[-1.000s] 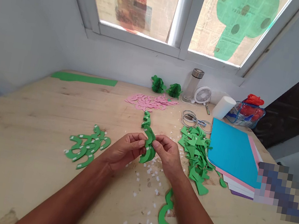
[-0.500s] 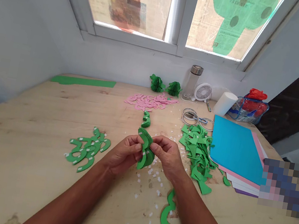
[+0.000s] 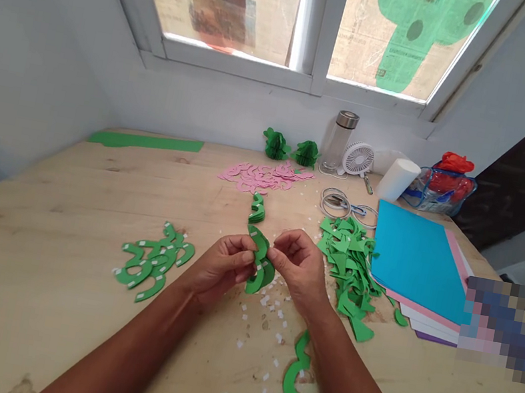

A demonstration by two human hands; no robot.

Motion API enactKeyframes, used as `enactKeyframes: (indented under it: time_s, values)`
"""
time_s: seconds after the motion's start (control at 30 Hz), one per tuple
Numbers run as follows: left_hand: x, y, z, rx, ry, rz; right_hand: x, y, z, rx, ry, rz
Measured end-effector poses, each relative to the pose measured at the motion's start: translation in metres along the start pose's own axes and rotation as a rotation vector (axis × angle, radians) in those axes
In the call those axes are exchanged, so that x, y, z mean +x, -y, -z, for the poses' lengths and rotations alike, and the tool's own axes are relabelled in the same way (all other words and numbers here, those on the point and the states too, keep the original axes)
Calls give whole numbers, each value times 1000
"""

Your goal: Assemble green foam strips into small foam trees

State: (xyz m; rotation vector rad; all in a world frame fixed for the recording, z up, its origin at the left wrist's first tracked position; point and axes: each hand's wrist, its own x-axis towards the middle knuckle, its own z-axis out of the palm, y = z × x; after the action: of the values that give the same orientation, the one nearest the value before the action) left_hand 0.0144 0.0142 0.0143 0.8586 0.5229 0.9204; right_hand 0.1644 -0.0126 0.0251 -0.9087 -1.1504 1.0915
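Between my hands is a small stack of wavy green paper cutouts (image 3: 254, 279) with white tape patches, its layers fanned at the right. My left hand (image 3: 229, 260) pinches its left edge between thumb and fingers. At its right edge, my right hand (image 3: 301, 268) has thumb and forefinger closed together; whatever is between these tips is hidden. Just beyond lies another stack of green cutouts (image 3: 258, 209). Taped green arcs (image 3: 160, 260) lie in a loose pile to the left. One wavy green strip (image 3: 295, 382) rests at the front edge, by my right forearm.
Green scraps (image 3: 350, 259) are heaped on the right beside blue sheets (image 3: 414, 257). Tape rolls (image 3: 335, 204), a bottle (image 3: 339, 142) and a small fan (image 3: 358, 158) stand behind. Pink cutouts (image 3: 260, 176) and folded green paper shapes (image 3: 275, 145) are at the back. White bits (image 3: 279, 315) litter the table.
The held stack has shifted slightly right and up with my left hand. My right hand has moved a little right, its fingers lifted somewhat from the stack's edge.
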Motion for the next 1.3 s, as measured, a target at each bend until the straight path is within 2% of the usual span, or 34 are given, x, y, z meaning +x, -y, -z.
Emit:
enactKeyframes:
  time_s: [0.17, 0.4, 0.7, 0.93, 1.3]
  values:
    - [4, -3, -2, 128, -89, -47, 0, 3, 4, -355, -64, 169]
    - [9, 0, 3, 280, -185, -85, -1, -1, 2, -594, -68, 306]
    - [9, 1, -1, 132, -173, -30, -7, -6, -3, -970, -111, 591]
    - [8, 4, -1, -52, -174, -5, -10, -8, -7, -1063, -113, 746]
    - [5, 3, -3, -167, -148, -5, -13, -5, -10, -1061, -104, 791]
